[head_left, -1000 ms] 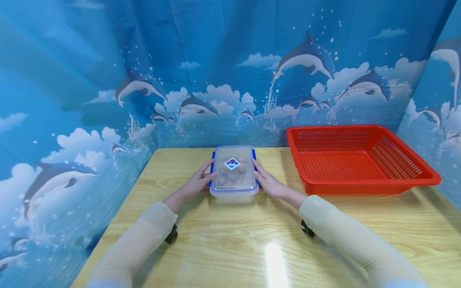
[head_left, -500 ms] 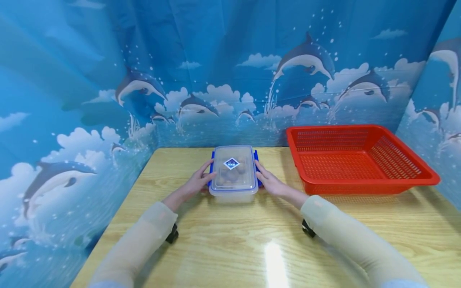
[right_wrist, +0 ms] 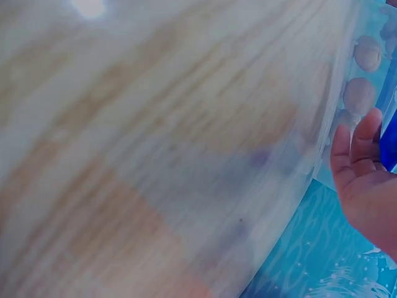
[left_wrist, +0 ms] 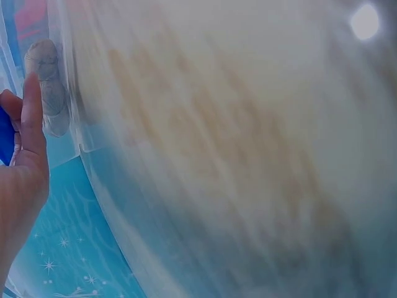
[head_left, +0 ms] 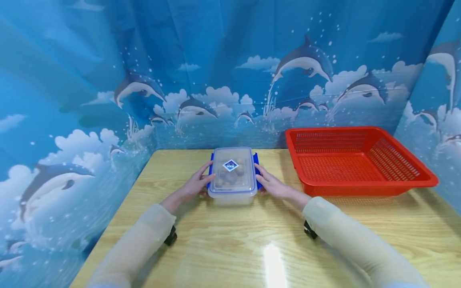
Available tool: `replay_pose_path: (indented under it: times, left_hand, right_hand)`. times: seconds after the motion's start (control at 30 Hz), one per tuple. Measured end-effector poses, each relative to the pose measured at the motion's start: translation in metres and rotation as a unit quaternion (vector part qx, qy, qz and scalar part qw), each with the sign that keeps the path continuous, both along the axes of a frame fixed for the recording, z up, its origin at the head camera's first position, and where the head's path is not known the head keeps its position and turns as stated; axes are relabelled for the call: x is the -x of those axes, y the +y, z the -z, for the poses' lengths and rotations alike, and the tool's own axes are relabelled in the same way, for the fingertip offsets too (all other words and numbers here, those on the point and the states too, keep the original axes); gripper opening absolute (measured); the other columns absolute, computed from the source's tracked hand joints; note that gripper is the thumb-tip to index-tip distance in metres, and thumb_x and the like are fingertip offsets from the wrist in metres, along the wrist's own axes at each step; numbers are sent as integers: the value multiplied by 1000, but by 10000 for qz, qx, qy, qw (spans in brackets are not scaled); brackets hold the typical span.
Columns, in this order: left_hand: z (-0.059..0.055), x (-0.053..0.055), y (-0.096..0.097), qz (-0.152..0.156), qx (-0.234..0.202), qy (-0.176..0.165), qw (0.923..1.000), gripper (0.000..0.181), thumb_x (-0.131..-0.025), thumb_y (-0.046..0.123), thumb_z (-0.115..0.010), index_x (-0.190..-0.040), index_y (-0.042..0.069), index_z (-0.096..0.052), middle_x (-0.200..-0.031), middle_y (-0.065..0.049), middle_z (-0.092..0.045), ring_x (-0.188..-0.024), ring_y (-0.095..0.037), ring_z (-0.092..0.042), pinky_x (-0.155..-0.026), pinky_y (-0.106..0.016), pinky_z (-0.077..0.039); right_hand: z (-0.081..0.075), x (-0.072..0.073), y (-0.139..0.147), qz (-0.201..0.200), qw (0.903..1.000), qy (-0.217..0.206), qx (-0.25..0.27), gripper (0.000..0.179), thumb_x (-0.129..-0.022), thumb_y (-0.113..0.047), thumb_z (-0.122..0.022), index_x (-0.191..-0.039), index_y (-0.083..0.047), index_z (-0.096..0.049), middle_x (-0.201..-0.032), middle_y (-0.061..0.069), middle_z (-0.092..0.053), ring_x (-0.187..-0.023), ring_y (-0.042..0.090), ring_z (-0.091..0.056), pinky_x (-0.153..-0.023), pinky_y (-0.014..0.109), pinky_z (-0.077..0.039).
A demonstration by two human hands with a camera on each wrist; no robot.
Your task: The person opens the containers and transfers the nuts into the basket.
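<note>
A clear plastic food container (head_left: pixel 239 180) with a blue-edged lid and blue side latches stands on the wooden table in the head view. Through its lid and walls show several roundish brownish things (right_wrist: pixel 359 95), also seen as pale lumps (left_wrist: pixel 42 59) in the left wrist view. My left hand (head_left: pixel 194 185) holds the container's left side, thumb at the lid's edge and fingers by the latch. On the right side, my right hand (head_left: pixel 272 185) has its bent fingers at the blue latch (head_left: pixel 256 158), which sticks outward from the lid.
A red perforated plastic basket (head_left: pixel 345 166) stands to the right of the container. A blue dolphin-print sheet (head_left: pixel 223 72) hangs behind and beside the table (head_left: pixel 223 240), close to the container's far side.
The right-side latch has swung outward from the lid, and my right hand has shifted slightly outward with it. The left latch stands out a little more; the container stays in nearly the same place.
</note>
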State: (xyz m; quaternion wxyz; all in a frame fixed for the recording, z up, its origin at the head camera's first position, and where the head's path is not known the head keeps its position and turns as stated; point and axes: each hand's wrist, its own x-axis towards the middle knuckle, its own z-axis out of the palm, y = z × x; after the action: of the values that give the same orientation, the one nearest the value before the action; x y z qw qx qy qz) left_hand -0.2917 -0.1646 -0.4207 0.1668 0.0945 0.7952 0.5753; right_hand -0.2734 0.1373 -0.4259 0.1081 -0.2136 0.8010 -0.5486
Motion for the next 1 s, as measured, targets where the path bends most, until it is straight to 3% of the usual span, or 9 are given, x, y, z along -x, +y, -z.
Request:
replay_pose_path:
  times: [0.1, 0.2, 0.3, 0.4, 0.47, 0.57, 0.8, 1.0]
  left_hand:
    - [0, 1, 0, -21, -24, -37, 10000, 63, -103, 31, -50, -157, 29, -17, -121, -22, -61, -79, -23, -65, -59, -31, -52]
    - [0, 2, 0, -38, -47, -67, 10000, 63, -102, 31, -50, -156, 29, -17, -122, -22, -61, -79, -23, -65, -59, -32, -53]
    - [1, 2, 0, -41, -118, -102, 9999, 64, -102, 30, -51, -156, 29, -18, -122, -23, -60, -78, -23, -65, -58, -32, -54]
    - [1, 2, -1, 19, -206, -108, 9997, 64, -102, 30, -50, -157, 27, -16, -122, -25, -60, -76, -23, -66, -57, -33, -55]
    - [0, 2, -1, 6, -227, -150, 9996, 64, -102, 29, -51, -156, 28, -17, -121, -25, -60, -76, -24, -66, -57, -33, -55]
    - [0, 1, 0, -7, -181, -187, 9997, 63, -103, 30, -50, -156, 30, -17, -121, -24, -60, -76, -24, -66, -56, -33, -55]
    - [-1, 0, 0, 11, -154, -206, 9997, 64, -103, 30, -50, -156, 30, -16, -122, -26, -59, -76, -24, -67, -56, -33, -55]
    - [-2, 0, 1, -27, -142, -237, 9996, 63, -103, 31, -50, -156, 31, -16, -123, -25, -58, -77, -25, -67, -57, -34, -55]
  right_hand:
    - [-2, 1, 0, -42, 10000, 18, -60, 53, -106, -8, -33, -151, 7, -9, -122, 41, -44, -73, 33, -59, -62, 39, -55]
    - [-5, 2, 1, -107, 9997, 104, -206, 54, -106, -8, -33, -152, 6, -8, -140, 43, -30, -96, 44, -61, -75, 48, -56]
    - [-8, 3, 2, -88, 9979, 346, -535, 54, -106, -10, -34, -152, 5, -11, -149, 38, -18, -124, 49, -44, -100, 55, -41]
    - [-11, 3, 2, 76, 9935, 665, -919, 54, -105, -12, -37, -152, 5, -17, -152, 36, -14, -138, 49, -22, -112, 57, -18]
    - [-12, 3, 2, 193, 9900, 855, -1104, 53, -104, -13, -40, -151, 5, -21, -152, 37, -11, -140, 50, -12, -113, 59, -11]
    - [-12, 3, 2, 283, 9870, 1028, -1203, 53, -103, -14, -43, -149, 6, -25, -152, 36, -10, -140, 50, -9, -112, 61, -8]
    - [-10, 4, 1, 147, 9925, 828, -885, 54, -105, -13, -39, -151, 5, -19, -151, 29, -27, -136, 46, -28, -112, 56, -21]
    - [-7, 6, -3, 84, 9936, 944, -618, 52, -104, -7, -38, -149, 12, -17, -141, 34, -38, -128, 46, -40, -110, 53, -28]
